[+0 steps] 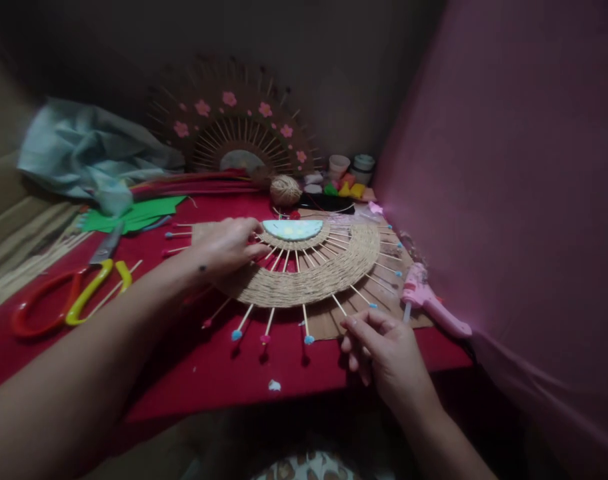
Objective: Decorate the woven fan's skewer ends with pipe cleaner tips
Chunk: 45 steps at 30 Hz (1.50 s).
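A half-round woven fan (pixel 304 287) of twine over thin wooden sticks lies with its curved edge towards me. Blue and pink blobs tip several of the sticks. At its straight side sits a pale blue half-circle piece (pixel 293 230). My left hand (pixel 229 247) is closed on the fan's left part, fingertips near the inner woven band. My right hand (pixel 377 340) pinches the outer end of one stick (pixel 339 305) at the near edge; any tip there is hidden by the fingers. Brown cardboard (pixel 329 323) lies under the fan's right side.
Orange-and-yellow scissors (pixel 91 293) and green sheets (pixel 134 215) lie left. A pink glue gun (pixel 429 300) rests at the right edge. Behind are a twine ball (pixel 285 191), small cups (pixel 339 167), and a larger flowered fan (pixel 234 117). A pink cloth (pixel 514 167) hangs right.
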Available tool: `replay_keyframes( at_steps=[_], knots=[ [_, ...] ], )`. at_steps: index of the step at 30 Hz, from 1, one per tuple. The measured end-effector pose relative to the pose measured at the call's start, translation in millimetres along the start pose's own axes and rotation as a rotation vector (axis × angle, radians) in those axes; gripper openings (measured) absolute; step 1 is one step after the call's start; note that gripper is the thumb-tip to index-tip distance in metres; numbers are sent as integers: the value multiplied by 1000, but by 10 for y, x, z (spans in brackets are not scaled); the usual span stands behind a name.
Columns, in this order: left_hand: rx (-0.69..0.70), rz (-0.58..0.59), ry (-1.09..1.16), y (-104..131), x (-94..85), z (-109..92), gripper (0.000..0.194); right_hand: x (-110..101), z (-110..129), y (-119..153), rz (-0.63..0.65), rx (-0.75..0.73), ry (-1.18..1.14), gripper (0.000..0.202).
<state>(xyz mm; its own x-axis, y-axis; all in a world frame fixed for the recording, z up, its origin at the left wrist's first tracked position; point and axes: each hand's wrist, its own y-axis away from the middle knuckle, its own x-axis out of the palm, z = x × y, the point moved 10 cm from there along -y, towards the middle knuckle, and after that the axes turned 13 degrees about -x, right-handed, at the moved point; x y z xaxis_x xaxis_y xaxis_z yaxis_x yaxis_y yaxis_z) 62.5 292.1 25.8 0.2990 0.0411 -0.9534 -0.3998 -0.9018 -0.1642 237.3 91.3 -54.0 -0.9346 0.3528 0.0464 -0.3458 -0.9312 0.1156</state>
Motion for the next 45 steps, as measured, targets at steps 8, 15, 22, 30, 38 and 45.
replay_keyframes(
  at_steps=[8,15,22,30,38,45],
  knots=[
    [-91,154,-55,99,190,-104,45,60,-98,13,39,14,3,45],
    [-128,51,-139,175,29,-88,43,162,-71,110,97,35,9,44],
    [13,-60,-138,111,-187,280,46,742,-83,108,298,88,-45,40],
    [91,-15,15,59,-132,733,47,1303,-222,136,493,120,-111,25],
    [60,-48,-25,-125,3,946,55,654,366,-2,293,-263,96,23],
    [22,2,-196,-147,-89,881,49,12,1173,-588,-95,-632,20,21]
  ],
)
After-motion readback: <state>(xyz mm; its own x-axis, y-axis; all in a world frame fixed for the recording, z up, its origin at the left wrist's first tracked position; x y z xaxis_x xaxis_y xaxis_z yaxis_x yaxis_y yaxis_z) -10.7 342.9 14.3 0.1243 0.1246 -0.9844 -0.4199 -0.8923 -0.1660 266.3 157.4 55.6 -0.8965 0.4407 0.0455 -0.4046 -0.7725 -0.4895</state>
